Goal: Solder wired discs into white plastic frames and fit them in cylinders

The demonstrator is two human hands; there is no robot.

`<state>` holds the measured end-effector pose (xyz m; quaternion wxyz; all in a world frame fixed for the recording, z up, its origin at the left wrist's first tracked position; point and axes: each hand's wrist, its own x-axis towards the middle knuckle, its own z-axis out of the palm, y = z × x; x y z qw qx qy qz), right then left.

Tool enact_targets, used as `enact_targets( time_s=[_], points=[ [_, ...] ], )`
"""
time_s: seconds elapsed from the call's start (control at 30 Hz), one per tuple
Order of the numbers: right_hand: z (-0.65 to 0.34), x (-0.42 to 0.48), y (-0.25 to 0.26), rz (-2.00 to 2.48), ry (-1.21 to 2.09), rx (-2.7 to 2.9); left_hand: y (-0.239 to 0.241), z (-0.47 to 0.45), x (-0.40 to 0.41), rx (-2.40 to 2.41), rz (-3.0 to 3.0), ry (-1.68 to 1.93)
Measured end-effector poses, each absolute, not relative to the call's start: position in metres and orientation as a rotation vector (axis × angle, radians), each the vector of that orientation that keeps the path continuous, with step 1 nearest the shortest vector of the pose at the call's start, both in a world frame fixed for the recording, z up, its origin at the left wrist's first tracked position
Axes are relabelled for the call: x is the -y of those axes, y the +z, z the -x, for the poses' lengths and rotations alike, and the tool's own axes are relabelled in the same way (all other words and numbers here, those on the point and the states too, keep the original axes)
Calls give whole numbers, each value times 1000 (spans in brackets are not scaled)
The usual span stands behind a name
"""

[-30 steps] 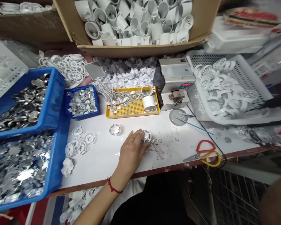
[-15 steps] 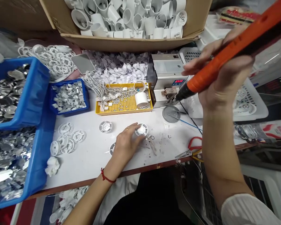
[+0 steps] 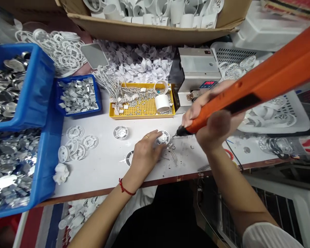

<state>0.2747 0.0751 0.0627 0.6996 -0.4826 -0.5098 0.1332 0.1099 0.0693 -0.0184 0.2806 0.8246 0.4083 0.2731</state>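
My right hand [image 3: 217, 120] is wrapped round an orange electric screwdriver [image 3: 237, 89], its black nose pointing down to the left. The thin bit ends just right of a round white plastic fitting [image 3: 163, 137]; whether it touches cannot be made out. Thumb and fingers of my left hand [image 3: 147, 151] pinch that fitting against the table. Thin wires [image 3: 172, 155] trail from it toward the table's front edge. Partly under my left hand lies another round white part [image 3: 129, 158], and a similar white fitting [image 3: 120, 132] sits farther back.
Behind the fitting stand a yellow tray [image 3: 142, 117] of screws and connectors and a metal screw feeder [image 3: 198, 67] with red digits. Blue bins [image 3: 45, 103] of metal parts fill the left. White rings [image 3: 90, 141] lie nearby. At right are a white basket [image 3: 303, 117] and a bottle [image 3: 276, 144].
My right hand has brought the screwdriver from the screw feeder down and left to beside the fitting. My left hand still holds the fitting. The view has shifted slightly.
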Motion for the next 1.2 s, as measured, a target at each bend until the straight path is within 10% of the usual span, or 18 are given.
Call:
enact_targets(
  time_s=[1.2],
  points=[
    [-337,-127,62,1117,-9,1115,-11,-115,-69,-1264,-2126,570]
  ],
)
